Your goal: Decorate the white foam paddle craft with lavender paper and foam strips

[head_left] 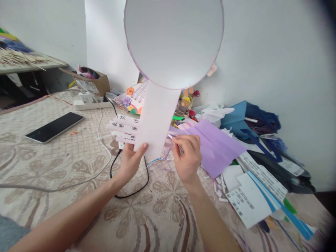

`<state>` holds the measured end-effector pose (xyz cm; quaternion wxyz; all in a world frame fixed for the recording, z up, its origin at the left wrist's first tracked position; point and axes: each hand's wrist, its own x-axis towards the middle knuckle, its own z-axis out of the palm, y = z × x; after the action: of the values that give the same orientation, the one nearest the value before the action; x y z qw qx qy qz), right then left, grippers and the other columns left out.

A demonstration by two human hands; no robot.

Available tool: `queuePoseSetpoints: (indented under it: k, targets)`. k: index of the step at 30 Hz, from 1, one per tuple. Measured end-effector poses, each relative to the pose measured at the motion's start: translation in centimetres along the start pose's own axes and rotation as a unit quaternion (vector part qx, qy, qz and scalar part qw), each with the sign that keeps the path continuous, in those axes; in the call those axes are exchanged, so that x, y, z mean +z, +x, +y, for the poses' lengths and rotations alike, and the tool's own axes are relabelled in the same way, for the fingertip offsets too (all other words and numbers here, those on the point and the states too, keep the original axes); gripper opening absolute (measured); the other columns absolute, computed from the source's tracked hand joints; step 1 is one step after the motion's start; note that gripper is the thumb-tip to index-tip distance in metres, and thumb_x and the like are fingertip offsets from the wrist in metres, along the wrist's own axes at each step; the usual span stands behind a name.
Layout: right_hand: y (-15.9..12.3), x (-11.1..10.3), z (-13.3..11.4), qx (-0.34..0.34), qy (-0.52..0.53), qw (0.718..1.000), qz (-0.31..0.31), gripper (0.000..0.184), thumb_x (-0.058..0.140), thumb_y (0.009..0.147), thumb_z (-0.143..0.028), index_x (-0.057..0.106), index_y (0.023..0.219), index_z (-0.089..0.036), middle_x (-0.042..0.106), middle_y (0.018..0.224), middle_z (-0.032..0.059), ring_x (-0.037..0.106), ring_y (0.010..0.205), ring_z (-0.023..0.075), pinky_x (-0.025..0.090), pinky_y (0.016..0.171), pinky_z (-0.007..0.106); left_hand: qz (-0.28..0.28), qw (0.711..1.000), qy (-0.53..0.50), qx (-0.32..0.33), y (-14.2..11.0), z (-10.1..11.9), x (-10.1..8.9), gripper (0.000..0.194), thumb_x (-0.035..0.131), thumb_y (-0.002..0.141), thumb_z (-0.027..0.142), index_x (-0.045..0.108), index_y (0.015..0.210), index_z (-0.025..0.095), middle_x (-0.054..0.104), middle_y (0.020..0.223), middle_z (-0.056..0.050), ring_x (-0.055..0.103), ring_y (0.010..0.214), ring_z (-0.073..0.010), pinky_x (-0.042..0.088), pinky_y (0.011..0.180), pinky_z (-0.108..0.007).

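My left hand (132,159) grips the lower end of a white paper cut-out (168,70) with a round top and a straight stem, holding it upright before me. Taped paper strips with printed characters (123,127) stick out to its left. My right hand (187,157) is closed in a pinch on a thin pen-like tool (179,147) at the stem's right edge. A lilac paper sheet (212,145) lies just behind that hand.
A dark phone (55,126) lies on the patterned cloth at left, near a white power strip (89,102) and trailing cables (105,154). A cardboard box (97,81) stands further back. Paper scraps, printed sheets (249,203) and blue bags (252,119) crowd the right side against the wall.
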<state>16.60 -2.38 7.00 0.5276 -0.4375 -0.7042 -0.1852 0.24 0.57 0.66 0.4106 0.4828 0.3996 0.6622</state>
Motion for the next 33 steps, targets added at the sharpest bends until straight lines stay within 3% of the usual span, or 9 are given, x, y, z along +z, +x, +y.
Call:
queuePoseSetpoints:
  k: [33]
  targets:
    - [-0.09, 0.12, -0.09, 0.0, 0.003, 1.0, 0.02, 0.02, 0.06, 0.087, -0.002, 0.061, 0.086, -0.022, 0.063, 0.08, 0.0028, 0.059, 0.084, 0.0187, 0.051, 0.075, 0.035, -0.013, 1.0, 0.007, -0.004, -0.12, 0.2, -0.04, 0.056, 0.071, 0.078, 0.057, 0.066, 0.114, 0.014, 0.075, 0.103, -0.014, 0.068, 0.108, -0.0299, 0.054, 0.099, -0.044]
